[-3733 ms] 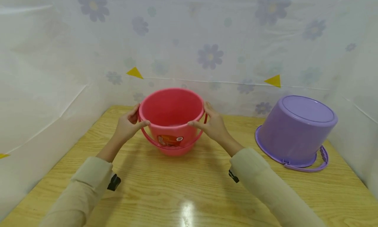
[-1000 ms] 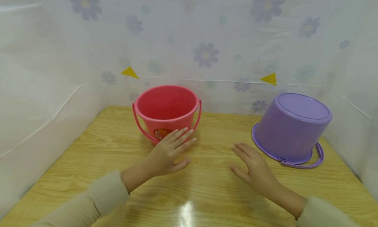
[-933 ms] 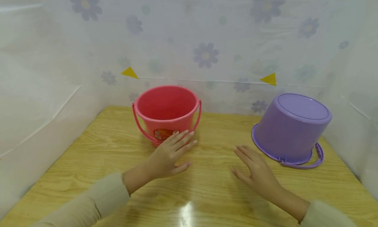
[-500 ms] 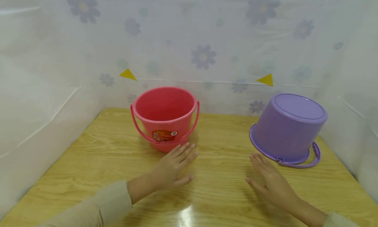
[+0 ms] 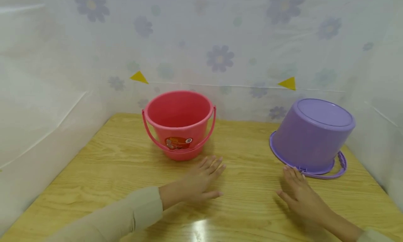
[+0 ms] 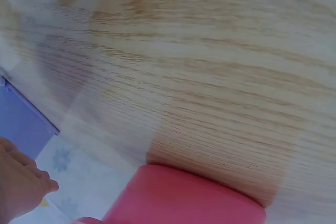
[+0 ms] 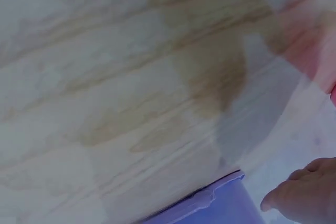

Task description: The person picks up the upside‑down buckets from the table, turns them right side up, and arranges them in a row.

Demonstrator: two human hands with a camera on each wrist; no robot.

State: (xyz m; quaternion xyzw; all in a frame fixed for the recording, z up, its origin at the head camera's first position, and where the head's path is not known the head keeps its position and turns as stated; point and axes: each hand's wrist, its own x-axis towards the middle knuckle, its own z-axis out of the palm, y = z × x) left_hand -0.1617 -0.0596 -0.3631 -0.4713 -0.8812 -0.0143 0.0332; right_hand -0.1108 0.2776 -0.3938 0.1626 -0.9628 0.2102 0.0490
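Observation:
A red bucket (image 5: 181, 140) stands upright near the back middle of the table, its handle hanging down across the labelled front. To the right a purple bucket (image 5: 311, 140) rests upside down, base up, its handle (image 5: 341, 166) lying on the table. My left hand (image 5: 199, 180) is in front of the red bucket with straight, spread fingers and holds nothing. My right hand (image 5: 302, 196) has its fingers extended, the fingertips overlapping the purple bucket's rim in the head view. In the left wrist view the red bucket (image 6: 189, 198) shows beyond the hand; the right wrist view shows the purple rim (image 7: 210, 198).
The wooden table (image 5: 104, 165) has pale plastic sheeting with flowers (image 5: 220, 58) behind it and at both sides. Two yellow triangles (image 5: 139, 77) are stuck on the back sheet.
Both hands have let go of the red bucket's rim. The left hand has drawn back and to the right; the right hand has moved right, toward the purple bucket.

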